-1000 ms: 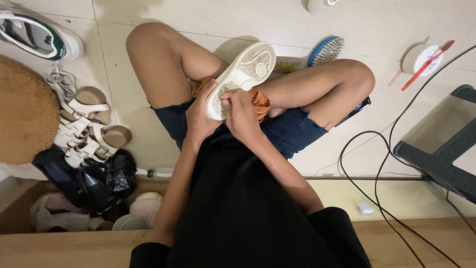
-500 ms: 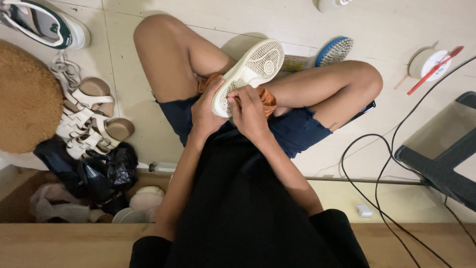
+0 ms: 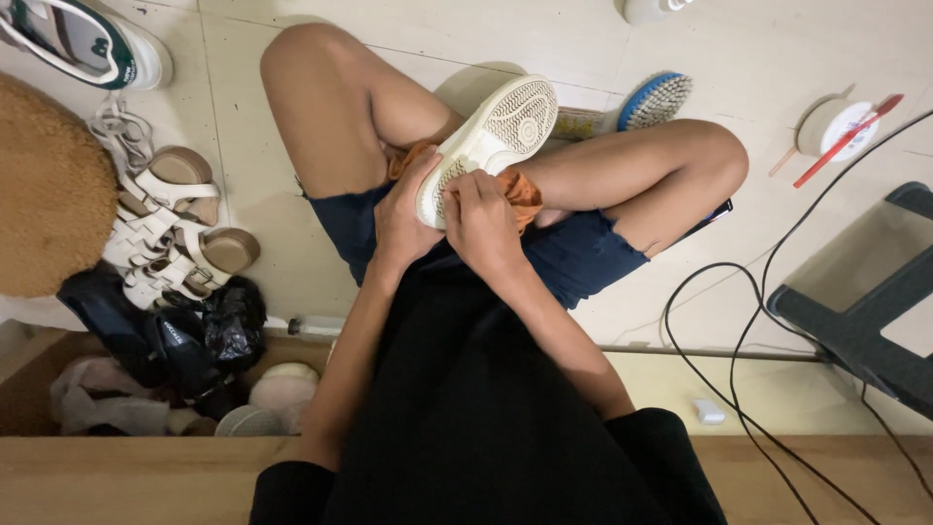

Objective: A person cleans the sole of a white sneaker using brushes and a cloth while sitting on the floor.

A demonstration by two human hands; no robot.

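Here, white shoe (image 3: 491, 136) sole-up, heel clamped between left hand (image 3: 403, 219) and right hand (image 3: 481, 224) fingers

Both forearms run up from the bottom of the view and meet over the lap — legs crossed, bare knees spread left and right. The left hand (image 3: 403, 219) is cupped, thumb up, fingers wrapped round. The right hand (image 3: 479, 222) sits just beside it — knuckles up, fingers curled tight and pressing down.

Pretty even indoor light, soft shadow on the pale tiled floor (image 3: 680, 39) behind the knees (wide-angle bends the edges), everything reasonably sharp.
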